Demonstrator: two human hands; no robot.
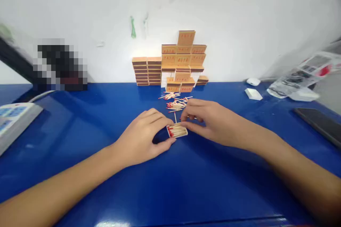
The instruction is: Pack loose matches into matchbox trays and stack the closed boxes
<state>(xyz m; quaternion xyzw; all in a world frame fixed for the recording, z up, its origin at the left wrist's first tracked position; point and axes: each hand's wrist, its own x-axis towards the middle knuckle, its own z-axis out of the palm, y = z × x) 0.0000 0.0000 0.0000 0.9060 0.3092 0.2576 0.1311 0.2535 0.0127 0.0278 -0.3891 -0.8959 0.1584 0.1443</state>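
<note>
A small open matchbox tray with red-headed matches lying side by side in it rests on the blue table. My left hand grips the tray's left part between thumb and fingers. At the tray's far right edge, my right hand has its thumb and fingers pinched together; what they hold, if anything, is hidden. One match lies just beyond the tray, and part of another shows by the right fingers. Farther back are loose matches in a heap, partly behind my right hand.
Matchboxes stand stacked against the wall, beside two columns of closed matchboxes. To the right are a white block, a clear plastic bag and a dark flat object. A pale device sits at left.
</note>
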